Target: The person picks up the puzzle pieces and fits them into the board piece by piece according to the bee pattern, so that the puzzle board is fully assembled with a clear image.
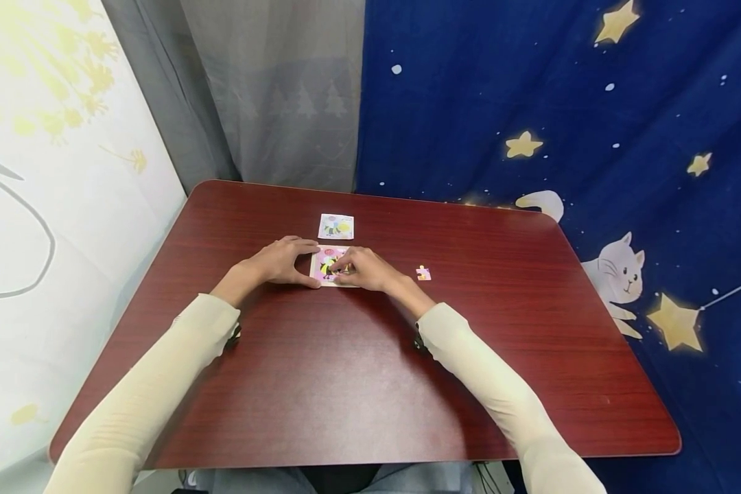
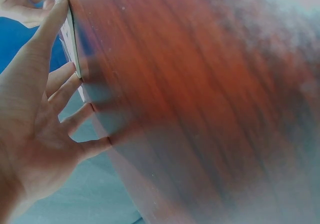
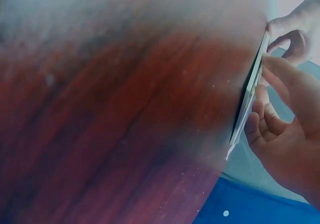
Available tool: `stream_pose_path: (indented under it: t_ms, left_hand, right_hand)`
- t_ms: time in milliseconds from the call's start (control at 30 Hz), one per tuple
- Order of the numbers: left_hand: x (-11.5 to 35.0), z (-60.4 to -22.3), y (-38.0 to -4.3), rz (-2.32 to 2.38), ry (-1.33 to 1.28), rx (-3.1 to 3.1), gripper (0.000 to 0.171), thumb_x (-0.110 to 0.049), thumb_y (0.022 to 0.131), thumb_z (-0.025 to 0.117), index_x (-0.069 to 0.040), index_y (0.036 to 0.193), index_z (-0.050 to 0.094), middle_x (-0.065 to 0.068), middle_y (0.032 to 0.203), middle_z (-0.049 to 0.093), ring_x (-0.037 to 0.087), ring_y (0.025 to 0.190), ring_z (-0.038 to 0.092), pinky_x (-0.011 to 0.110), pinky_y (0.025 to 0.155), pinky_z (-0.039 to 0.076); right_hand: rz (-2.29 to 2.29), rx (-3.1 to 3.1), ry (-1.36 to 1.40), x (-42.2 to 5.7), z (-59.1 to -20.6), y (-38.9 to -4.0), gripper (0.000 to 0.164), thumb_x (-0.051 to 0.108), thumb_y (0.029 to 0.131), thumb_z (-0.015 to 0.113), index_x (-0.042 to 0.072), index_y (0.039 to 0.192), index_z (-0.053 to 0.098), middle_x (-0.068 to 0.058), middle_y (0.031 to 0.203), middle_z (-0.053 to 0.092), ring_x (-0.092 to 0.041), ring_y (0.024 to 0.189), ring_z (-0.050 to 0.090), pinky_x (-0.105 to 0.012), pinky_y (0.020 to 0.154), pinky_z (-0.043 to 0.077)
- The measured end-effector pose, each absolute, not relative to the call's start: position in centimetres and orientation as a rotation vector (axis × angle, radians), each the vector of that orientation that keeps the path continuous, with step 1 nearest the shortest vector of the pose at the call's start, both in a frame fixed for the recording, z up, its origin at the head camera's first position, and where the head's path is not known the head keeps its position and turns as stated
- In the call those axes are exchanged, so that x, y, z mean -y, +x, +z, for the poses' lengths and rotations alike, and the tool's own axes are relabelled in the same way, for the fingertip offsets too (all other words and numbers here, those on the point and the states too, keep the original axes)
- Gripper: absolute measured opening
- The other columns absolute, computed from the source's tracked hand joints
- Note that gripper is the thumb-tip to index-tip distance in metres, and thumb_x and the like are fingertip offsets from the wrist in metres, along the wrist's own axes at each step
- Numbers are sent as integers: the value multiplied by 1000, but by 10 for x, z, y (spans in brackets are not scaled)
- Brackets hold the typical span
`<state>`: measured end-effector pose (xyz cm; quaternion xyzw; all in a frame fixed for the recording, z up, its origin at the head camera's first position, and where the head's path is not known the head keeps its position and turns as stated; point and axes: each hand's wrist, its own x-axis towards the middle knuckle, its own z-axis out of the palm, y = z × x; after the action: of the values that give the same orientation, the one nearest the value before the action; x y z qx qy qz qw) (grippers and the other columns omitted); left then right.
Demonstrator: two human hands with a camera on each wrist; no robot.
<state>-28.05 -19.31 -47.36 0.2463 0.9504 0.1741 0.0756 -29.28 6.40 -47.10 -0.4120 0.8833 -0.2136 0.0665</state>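
Note:
A small square jigsaw puzzle (image 1: 324, 257) with a pale frame and a bee on pink lies on the table. My left hand (image 1: 279, 261) spans its left side, thumb at the near left corner and fingertips at the far left corner. In the left wrist view the left fingers (image 2: 80, 118) are spread and nearly straight. My right hand (image 1: 367, 269) covers the puzzle's right part, index fingertip down on the picture. The right thumb (image 3: 280, 66) touches the near edge while the other fingers (image 3: 254, 129) curl over the board. I cannot tell whether they pinch a piece.
A picture card (image 1: 336, 226) with a pale bee design lies just beyond the puzzle. One loose jigsaw piece (image 1: 422, 273) rests to the right of my right hand. The dark red table (image 1: 321, 384) reaches a grey curtain (image 1: 284, 96) and a blue starry curtain (image 1: 457, 103) behind.

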Motion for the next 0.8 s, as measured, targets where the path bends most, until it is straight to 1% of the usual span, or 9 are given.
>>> stream_pose_path:
  t_ms: [300, 433, 667, 800]
  left_hand:
    - [192, -473, -281, 516, 728, -2846, 95, -65, 77, 83, -15, 152, 54, 7, 160, 46, 38, 150, 33, 63, 117, 32]
    - [192, -472, -280, 517, 727, -2845, 95, -66, 77, 83, -15, 152, 54, 7, 160, 46, 38, 150, 33, 63, 116, 33]
    - [192, -470, -280, 525, 754, -2850, 94, -62, 78, 84, -12, 152, 55, 10, 160, 46, 39, 149, 34, 62, 116, 34]
    - [192, -471, -279, 522, 752, -2853, 93, -61, 78, 84, -12, 152, 55, 10, 160, 46, 40, 149, 34, 64, 114, 36]
  right_hand:
    - [-587, -2692, -1256, -64, -471, -289, 26, 28, 99, 74, 16, 121, 79, -1, 110, 68, -18, 103, 61, -31, 92, 48]
    - [-507, -2724, -1284, -64, -471, -288, 24, 27, 100, 73, 18, 121, 79, 0, 110, 67, -16, 102, 60, -30, 91, 49]
    - [-288, -2763, -1340, -62, -465, -286, 25, 29, 102, 70, 23, 124, 78, 1, 109, 66, -15, 110, 59, -32, 91, 52]
    - [-199, -2761, -1395, -62, -465, -285, 26, 29, 102, 69, 22, 127, 77, 1, 110, 67, -17, 112, 61, -32, 95, 51]
